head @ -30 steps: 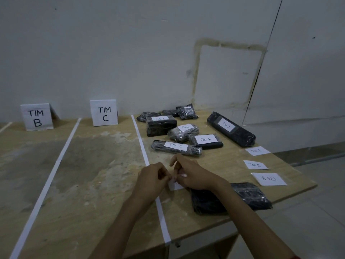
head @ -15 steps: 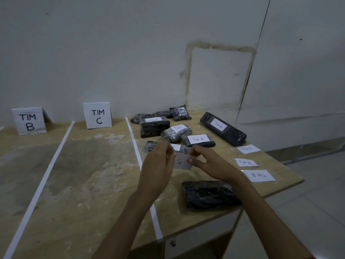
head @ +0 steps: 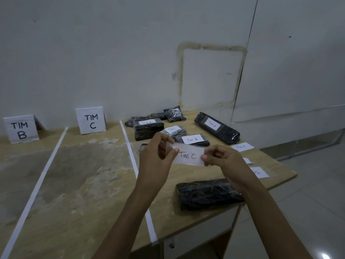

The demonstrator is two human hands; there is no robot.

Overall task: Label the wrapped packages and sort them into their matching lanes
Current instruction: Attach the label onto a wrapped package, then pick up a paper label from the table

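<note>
Both my hands hold a white paper label (head: 188,156) reading "Tim C" in the air above the table. My left hand (head: 155,161) pinches its left end, where a thin backing or tape strip curls up. My right hand (head: 224,161) pinches the right end. Below them an unlabelled black wrapped package (head: 207,193) lies near the table's front edge. Further back lie labelled packages: "Tim A" on a long one (head: 217,127), "Tim B" (head: 193,140), "Tim C" (head: 173,130), and another "Tim A" block (head: 148,128).
Standing signs "TIM B" (head: 20,128) and "TIM C" (head: 91,120) mark lanes split by white tape lines (head: 130,152). Loose labels (head: 242,147) lie near the table's right edge (head: 280,181). Small unlabelled black packages (head: 174,114) sit by the wall.
My hands lifted the label from the table surface up into the air and pulled apart, so the "Tim C" text now faces me. The camera tilted up slightly.
</note>
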